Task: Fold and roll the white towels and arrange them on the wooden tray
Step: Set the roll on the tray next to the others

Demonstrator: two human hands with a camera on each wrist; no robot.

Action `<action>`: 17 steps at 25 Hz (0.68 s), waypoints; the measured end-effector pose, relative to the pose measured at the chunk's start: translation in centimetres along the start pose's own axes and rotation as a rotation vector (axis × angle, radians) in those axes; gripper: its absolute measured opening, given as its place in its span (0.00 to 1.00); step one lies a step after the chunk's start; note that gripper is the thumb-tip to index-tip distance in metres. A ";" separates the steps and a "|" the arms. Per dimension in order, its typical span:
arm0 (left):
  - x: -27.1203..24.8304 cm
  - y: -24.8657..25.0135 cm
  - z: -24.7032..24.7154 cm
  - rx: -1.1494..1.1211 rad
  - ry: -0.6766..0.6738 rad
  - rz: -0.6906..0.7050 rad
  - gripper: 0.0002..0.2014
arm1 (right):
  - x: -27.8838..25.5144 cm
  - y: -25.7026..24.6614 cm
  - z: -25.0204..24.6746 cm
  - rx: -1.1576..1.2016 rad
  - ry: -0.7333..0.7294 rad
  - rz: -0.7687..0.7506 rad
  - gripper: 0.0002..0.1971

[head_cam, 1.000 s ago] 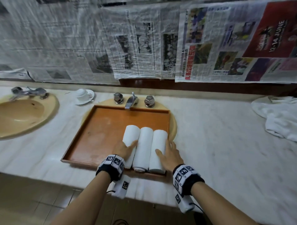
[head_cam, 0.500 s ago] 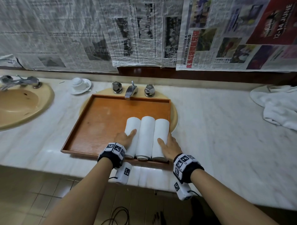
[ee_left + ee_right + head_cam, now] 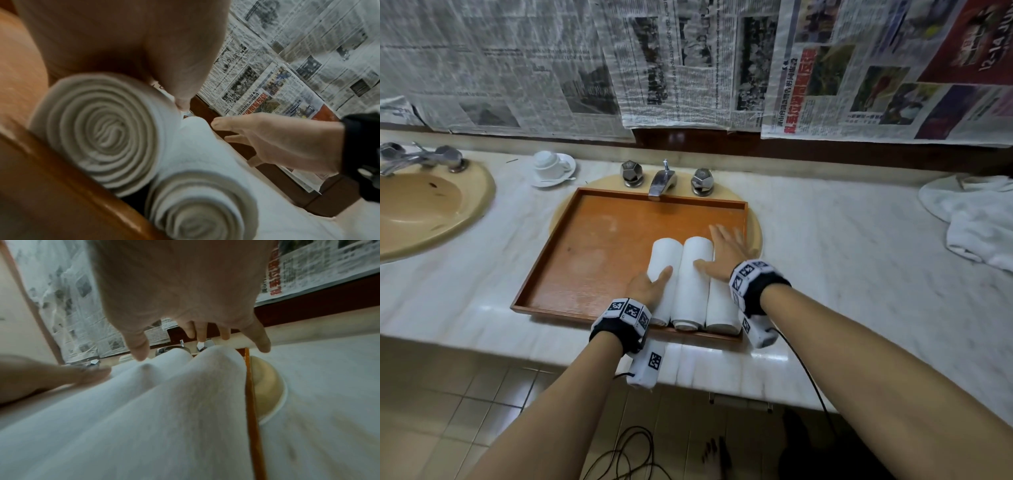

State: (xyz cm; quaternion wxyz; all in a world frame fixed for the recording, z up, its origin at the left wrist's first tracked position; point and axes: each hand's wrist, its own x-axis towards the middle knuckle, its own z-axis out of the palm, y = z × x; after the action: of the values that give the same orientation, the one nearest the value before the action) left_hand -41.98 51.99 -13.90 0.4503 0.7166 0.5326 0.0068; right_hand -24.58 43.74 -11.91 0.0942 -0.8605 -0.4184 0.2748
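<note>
The wooden tray (image 3: 592, 253) lies over a basin on the marble counter. Three rolled white towels lie side by side in its right front part: the left roll (image 3: 664, 257), middle roll (image 3: 693, 281) and right roll (image 3: 722, 308). My left hand (image 3: 649, 287) rests against the left roll's outer side, thumb on top. My right hand (image 3: 726, 253) lies flat over the right roll's far half, fingers straight and spread, thumb on the middle roll. The left wrist view shows the spiral roll ends (image 3: 102, 129) behind the tray rim (image 3: 61, 186). The right wrist view shows the right hand (image 3: 185, 288) above the right roll (image 3: 195, 402).
Loose white towels (image 3: 976, 222) are heaped at the counter's far right. A cup on a saucer (image 3: 551, 168) stands behind the tray's left corner, the tap (image 3: 662, 181) behind its back rim. A second basin (image 3: 424, 209) sits at the left. Newspaper covers the wall.
My right hand has slid away from me along the right roll, from its near end to its far half. The left hand stays at the left roll.
</note>
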 end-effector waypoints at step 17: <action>0.2 -0.4 0.5 -0.050 0.017 -0.003 0.28 | -2.9 1.2 4.4 0.467 0.104 0.260 0.41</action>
State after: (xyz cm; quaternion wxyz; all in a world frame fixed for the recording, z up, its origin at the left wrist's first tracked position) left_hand -41.94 51.81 -14.56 0.4635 0.7041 0.5373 0.0256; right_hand -27.66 40.48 -14.93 0.2756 -0.8748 -0.2244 0.3292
